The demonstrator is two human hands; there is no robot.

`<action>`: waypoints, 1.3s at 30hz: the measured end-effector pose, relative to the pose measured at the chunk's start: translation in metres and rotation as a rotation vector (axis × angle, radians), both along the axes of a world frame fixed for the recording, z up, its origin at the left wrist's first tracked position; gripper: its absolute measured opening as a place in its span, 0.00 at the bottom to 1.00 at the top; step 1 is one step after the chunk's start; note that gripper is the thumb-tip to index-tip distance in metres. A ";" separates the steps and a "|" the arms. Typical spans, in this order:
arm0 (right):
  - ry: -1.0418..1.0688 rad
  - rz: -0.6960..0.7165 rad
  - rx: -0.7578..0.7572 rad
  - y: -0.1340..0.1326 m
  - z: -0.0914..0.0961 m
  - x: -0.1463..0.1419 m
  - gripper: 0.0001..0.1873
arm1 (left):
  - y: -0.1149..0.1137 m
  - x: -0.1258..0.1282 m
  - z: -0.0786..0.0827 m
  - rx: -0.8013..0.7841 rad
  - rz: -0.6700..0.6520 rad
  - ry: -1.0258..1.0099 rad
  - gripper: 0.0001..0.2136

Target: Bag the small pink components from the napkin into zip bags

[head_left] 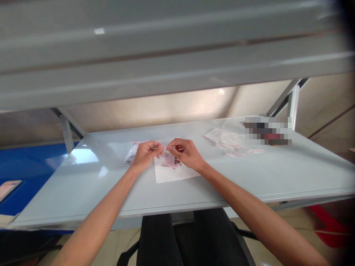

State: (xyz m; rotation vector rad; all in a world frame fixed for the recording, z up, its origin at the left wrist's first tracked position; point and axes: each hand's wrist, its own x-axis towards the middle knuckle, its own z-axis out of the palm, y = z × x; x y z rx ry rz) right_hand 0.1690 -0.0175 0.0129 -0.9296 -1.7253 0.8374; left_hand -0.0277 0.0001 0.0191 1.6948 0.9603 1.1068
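Note:
My left hand [145, 154] and my right hand [188, 153] meet fingertip to fingertip above a white sheet [169, 176], which looks like paper or cloth. Both are closed in a pinch. Something thin and pale shows at the fingers of each, too small to name. Below them, several small pink and dark red bead-like pieces [176, 163] lie on the sheet, partly hidden by my right hand. Close behind my left hand is a clear plastic bag [130, 154] with a red edge, its contents unclear.
Several clear zip bags [229, 142] with red strips lie spread on the grey table [116, 199] to the right. Beyond them is a pixelated dark patch [266, 133]. A grey shelf [166, 55] hangs low overhead. At left stands a blue surface [24, 166].

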 end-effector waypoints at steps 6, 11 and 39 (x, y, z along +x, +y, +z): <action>-0.034 -0.015 0.018 0.003 -0.005 0.001 0.12 | -0.002 0.002 0.001 0.002 0.002 0.037 0.13; -0.022 -0.040 0.068 0.002 -0.002 0.000 0.11 | 0.000 0.000 0.003 0.011 0.021 0.049 0.13; 0.135 0.009 -0.034 -0.001 0.004 0.003 0.20 | 0.000 -0.001 0.013 0.168 0.218 -0.093 0.14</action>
